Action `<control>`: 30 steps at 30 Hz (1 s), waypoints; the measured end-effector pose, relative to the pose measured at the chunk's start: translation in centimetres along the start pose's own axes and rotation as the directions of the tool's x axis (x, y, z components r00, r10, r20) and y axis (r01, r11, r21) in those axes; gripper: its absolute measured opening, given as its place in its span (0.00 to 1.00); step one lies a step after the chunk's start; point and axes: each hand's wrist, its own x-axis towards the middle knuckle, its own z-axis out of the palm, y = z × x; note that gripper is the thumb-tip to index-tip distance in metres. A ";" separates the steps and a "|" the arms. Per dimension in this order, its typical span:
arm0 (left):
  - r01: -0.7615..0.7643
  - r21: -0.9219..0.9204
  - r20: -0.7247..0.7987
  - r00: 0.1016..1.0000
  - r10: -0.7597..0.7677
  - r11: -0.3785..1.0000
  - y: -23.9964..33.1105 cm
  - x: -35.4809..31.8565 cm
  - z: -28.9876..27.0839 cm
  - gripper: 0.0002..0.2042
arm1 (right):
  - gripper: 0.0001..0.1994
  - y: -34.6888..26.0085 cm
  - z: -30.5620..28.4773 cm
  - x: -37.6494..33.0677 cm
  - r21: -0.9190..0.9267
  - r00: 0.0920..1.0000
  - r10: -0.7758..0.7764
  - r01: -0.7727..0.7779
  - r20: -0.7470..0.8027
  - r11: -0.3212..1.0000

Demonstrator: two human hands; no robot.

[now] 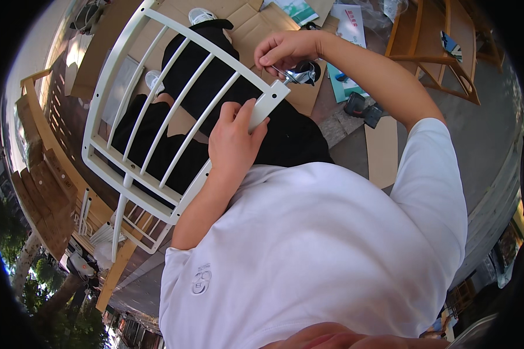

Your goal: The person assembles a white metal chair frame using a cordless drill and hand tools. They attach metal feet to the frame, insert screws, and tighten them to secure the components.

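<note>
A white slatted frame (222, 52), like a small bed or cart panel, lies tilted across my legs. My left hand (234, 135) wraps around its side rail, close to the near right corner. At that corner a caster (306, 73) with a dark wheel and shiny metal housing sticks out on its stem. My right hand (286, 49) is closed just beyond the caster, thumb and fingers pinching a thin metal tool (278, 70) against the stem. The tool's far end is hidden by the fingers, so its exact kind is unclear.
Flattened cardboard (251, 23) covers the floor ahead. A black cordless power tool (362, 109) lies to the right, near green-and-white printed sheets (339, 87). Brown wooden furniture (431, 35) stands at the far right. Another white slatted panel (148, 228) and wooden slats sit at the left.
</note>
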 end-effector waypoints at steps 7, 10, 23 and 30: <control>-0.011 0.001 -0.014 1.000 0.011 1.000 -0.1 -0.2 0.3 0.20 | 0.10 6.7 0.2 1.5 0.336 0.969 -0.242 0.246 -0.055 0.909; -0.007 0.003 -0.026 1.000 0.007 1.000 -0.1 -0.2 0.5 0.20 | 0.10 8.6 1.5 1.8 0.454 0.939 -0.309 0.343 -0.151 0.822; -0.026 -0.014 -0.037 0.999 0.026 1.000 0.3 0.3 0.5 0.20 | 0.11 11.0 5.5 -0.5 -0.263 0.616 -0.688 0.641 -0.385 0.721; -0.002 -0.034 -0.025 1.000 0.001 0.999 0.4 0.3 0.1 0.20 | 0.13 11.8 6.3 -0.3 -0.290 0.542 -0.695 0.649 -0.472 0.703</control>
